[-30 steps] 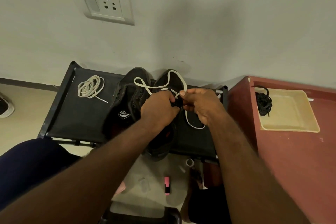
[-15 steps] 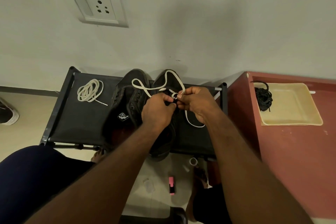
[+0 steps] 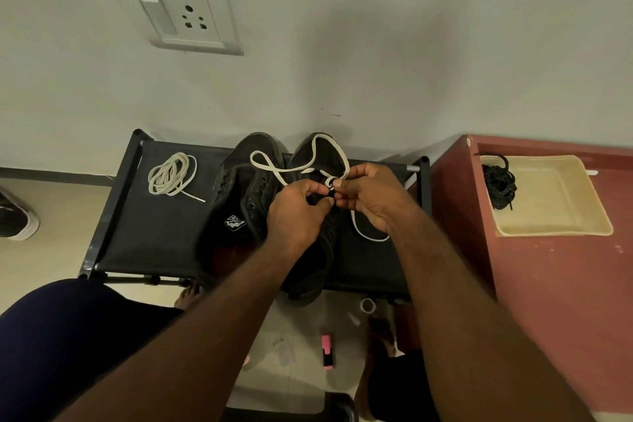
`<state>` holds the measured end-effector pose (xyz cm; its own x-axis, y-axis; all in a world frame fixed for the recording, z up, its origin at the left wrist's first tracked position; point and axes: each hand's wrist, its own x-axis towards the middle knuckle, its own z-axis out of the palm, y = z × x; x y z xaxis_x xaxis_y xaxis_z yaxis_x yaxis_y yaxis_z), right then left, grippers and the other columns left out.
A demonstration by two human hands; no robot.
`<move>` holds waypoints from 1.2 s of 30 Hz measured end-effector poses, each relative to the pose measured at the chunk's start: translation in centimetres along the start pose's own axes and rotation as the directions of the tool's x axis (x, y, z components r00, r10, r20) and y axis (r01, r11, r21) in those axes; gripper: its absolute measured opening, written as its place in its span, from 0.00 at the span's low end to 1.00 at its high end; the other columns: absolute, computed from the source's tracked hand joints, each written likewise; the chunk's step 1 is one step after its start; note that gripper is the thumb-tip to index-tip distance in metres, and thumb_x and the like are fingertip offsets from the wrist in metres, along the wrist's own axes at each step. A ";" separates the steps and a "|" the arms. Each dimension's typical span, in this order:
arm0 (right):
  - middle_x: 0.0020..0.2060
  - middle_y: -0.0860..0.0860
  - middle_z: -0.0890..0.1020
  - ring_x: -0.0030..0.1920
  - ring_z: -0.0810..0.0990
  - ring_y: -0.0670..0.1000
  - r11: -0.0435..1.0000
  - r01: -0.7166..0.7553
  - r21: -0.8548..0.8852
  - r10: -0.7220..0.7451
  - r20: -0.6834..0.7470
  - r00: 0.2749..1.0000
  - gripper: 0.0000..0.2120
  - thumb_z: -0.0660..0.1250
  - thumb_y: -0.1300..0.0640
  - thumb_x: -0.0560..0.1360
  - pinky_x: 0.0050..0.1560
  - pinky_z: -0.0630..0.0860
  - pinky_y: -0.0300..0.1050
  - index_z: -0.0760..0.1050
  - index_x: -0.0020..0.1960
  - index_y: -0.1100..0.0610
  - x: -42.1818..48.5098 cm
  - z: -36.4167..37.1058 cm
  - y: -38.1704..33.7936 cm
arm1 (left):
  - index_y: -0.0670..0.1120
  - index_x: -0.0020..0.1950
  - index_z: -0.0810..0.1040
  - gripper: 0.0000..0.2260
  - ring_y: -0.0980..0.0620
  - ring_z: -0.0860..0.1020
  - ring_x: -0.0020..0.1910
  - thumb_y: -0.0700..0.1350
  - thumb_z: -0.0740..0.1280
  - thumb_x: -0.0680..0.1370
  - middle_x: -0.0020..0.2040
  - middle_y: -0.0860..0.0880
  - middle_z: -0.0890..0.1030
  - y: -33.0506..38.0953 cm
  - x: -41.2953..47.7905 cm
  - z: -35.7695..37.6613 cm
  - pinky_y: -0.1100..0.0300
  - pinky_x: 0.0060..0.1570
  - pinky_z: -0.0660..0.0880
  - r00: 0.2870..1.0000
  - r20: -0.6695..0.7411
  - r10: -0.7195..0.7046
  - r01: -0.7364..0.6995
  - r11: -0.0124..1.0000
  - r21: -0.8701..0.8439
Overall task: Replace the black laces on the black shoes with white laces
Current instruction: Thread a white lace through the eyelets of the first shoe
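White, limp and light, the lace (image 3: 322,136) is lying looped over the far toe of the right-hand black shoe (image 3: 308,156), where the left hand (image 3: 298,212) and right hand (image 3: 370,195) are pinching it, probably best gripped near its tip.

No legible text recorded. One white emblem patch (image 3: 234,223), shield-like in outline, is seen on the tongue of the black fabric shoe (image 3: 227,187) lying on the left of the pair. Fine marks are carried inside it, possibly lettering, but too small and blurred to be read.
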<state>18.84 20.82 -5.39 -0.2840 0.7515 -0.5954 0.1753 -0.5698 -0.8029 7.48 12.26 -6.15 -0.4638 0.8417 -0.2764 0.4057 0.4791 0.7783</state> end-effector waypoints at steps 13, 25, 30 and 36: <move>0.38 0.58 0.81 0.33 0.81 0.52 0.999 -0.010 0.037 0.010 -0.009 1.000 0.14 0.70 0.73 0.73 0.36 0.81 0.45 0.69 0.50 0.60 0.1 -0.2 -0.1 | 0.55 0.50 0.82 0.05 0.58 0.78 0.50 0.48 0.73 0.75 0.47 0.57 0.82 -0.4 0.1 0.0 0.56 0.53 0.76 1.000 -0.003 0.029 -0.029 0.999 -0.019; 0.37 0.57 0.81 0.34 0.81 0.52 0.997 -0.013 0.079 0.017 -0.042 0.999 0.12 0.69 0.72 0.75 0.37 0.81 0.45 0.70 0.53 0.62 0.4 -0.6 -0.3 | 0.54 0.50 0.82 0.05 0.56 0.79 0.50 0.47 0.73 0.74 0.45 0.57 0.81 -0.5 0.1 0.0 0.53 0.54 0.77 1.000 -0.017 0.007 -0.008 1.000 -0.027; 0.40 0.58 0.82 0.36 0.82 0.52 1.000 -0.007 -0.001 0.007 -0.041 0.999 0.09 0.70 0.71 0.74 0.39 0.82 0.44 0.74 0.50 0.62 0.5 -0.4 0.1 | 0.55 0.52 0.82 0.07 0.57 0.80 0.46 0.48 0.72 0.74 0.46 0.56 0.82 0.2 0.2 0.1 0.58 0.48 0.77 1.000 -0.024 0.002 -0.001 0.999 0.032; 0.40 0.59 0.82 0.35 0.81 0.51 0.999 0.025 -0.044 -0.027 -0.057 0.998 0.11 0.72 0.70 0.73 0.36 0.80 0.43 0.74 0.52 0.63 0.4 0.0 0.2 | 0.55 0.51 0.82 0.07 0.59 0.79 0.44 0.48 0.72 0.74 0.44 0.58 0.82 0.5 0.0 0.2 0.62 0.43 0.73 0.999 -0.039 -0.015 0.016 0.999 0.035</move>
<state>18.70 21.02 -5.77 -0.2343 0.7845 -0.5742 0.2097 -0.5360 -0.8178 7.79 12.57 -5.86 -0.5002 0.8243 -0.2653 0.4258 0.5009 0.7535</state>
